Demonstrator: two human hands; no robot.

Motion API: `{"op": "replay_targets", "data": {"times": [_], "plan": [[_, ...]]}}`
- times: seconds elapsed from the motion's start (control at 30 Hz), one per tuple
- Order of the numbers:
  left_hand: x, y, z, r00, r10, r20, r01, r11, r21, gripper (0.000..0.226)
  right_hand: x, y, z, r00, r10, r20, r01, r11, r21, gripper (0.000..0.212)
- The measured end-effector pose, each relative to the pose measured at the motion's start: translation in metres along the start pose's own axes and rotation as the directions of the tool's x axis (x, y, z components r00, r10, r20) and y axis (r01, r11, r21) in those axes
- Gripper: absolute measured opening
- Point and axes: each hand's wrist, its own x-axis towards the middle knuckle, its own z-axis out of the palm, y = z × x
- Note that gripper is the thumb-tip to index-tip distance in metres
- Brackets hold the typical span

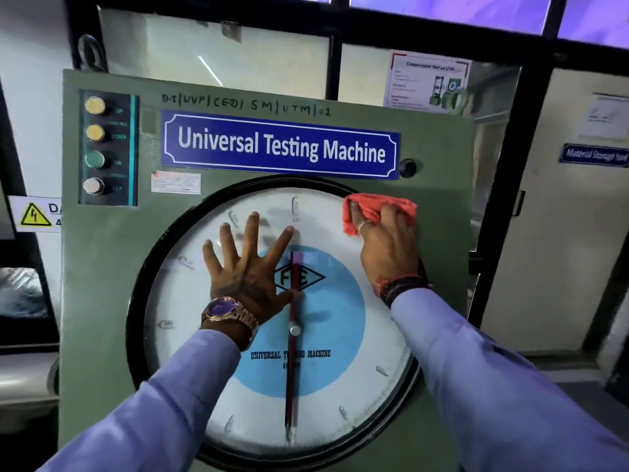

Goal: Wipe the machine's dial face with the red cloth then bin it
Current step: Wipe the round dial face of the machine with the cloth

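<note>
A large round dial face (190, 301) with a black rim, a white scale and a blue centre fills the front of the green Universal Testing Machine (102, 267). My left hand (246, 274) lies flat on the glass with its fingers spread, left of the dial's centre. My right hand (388, 240) presses a crumpled red cloth (374, 204) against the dial's upper right edge, where the glass meets the black rim. A red pointer (292, 369) runs vertically through the dial's middle. No bin is in view.
A column of push buttons (94, 148) sits at the machine's upper left, a black knob (407, 167) at the upper right. A yellow electrical hazard sign (34, 215) hangs to the left. Black-framed windows and a door marked Material Storage (594, 155) stand behind on the right.
</note>
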Motion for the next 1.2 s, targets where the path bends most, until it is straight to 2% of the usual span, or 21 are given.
{"op": "replay_targets", "data": {"times": [0.07, 0.17, 0.27, 0.37, 0.5, 0.57, 0.73, 0.83, 0.97, 1.03, 1.1, 1.2], "plan": [[0.000, -0.017, 0.001, 1.000, -0.009, -0.018, 0.008, 1.000, -0.009, 0.128, -0.006, 0.006, 0.001, 1.000, 0.014, -0.007, -0.014, 1.000, -0.012, 0.066], [-0.001, -0.028, 0.000, 1.000, -0.010, -0.005, 0.010, 1.000, -0.023, 0.132, 0.004, -0.018, 0.002, 1.000, 0.025, -0.004, -0.025, 0.999, 0.024, 0.064], [0.000, -0.025, -0.005, 1.000, -0.008, 0.005, 0.008, 1.000, -0.012, 0.131, 0.023, -0.067, -0.002, 0.997, -0.059, -0.043, 0.063, 0.994, 0.094, 0.065], [-0.001, -0.037, -0.011, 1.000, 0.024, -0.018, -0.024, 1.000, -0.001, 0.125, 0.026, -0.076, -0.005, 0.992, -0.115, -0.049, 0.120, 0.987, 0.111, 0.071], [-0.004, -0.055, -0.010, 0.996, 0.042, -0.083, -0.042, 0.999, -0.008, 0.117, 0.012, -0.047, 0.004, 0.997, 0.006, -0.080, 0.003, 0.993, 0.117, 0.074], [-0.005, -0.053, -0.006, 0.994, 0.025, -0.108, -0.029, 0.999, -0.036, 0.117, 0.013, -0.059, 0.005, 0.995, 0.027, -0.092, -0.017, 0.993, 0.116, 0.072], [-0.009, -0.049, 0.002, 0.983, -0.005, -0.185, -0.011, 0.996, -0.085, 0.119, 0.023, -0.123, -0.001, 0.989, -0.095, -0.115, 0.108, 0.988, 0.114, 0.068], [-0.015, -0.051, 0.003, 0.979, -0.070, -0.189, 0.050, 0.993, -0.108, 0.123, 0.021, -0.121, -0.001, 0.979, -0.143, -0.148, 0.160, 0.982, 0.103, 0.063], [-0.019, -0.056, 0.005, 0.984, -0.064, -0.168, 0.042, 0.990, -0.131, 0.128, 0.013, -0.075, 0.005, 0.989, 0.007, -0.150, 0.003, 0.998, 0.064, 0.064], [-0.020, -0.055, 0.007, 0.982, -0.062, -0.178, 0.037, 0.989, -0.140, 0.128, 0.010, -0.073, 0.007, 0.987, 0.081, -0.138, -0.072, 0.995, 0.070, 0.067], [-0.021, -0.054, 0.009, 0.980, -0.060, -0.187, 0.033, 0.989, -0.144, 0.128, 0.014, -0.097, 0.006, 0.989, 0.085, -0.123, -0.072, 0.992, 0.105, 0.067], [-0.021, -0.056, 0.011, 0.977, -0.069, -0.203, 0.036, 0.986, -0.161, 0.128, 0.018, -0.143, 0.002, 0.994, -0.029, -0.103, 0.044, 0.988, 0.145, 0.068]]}}
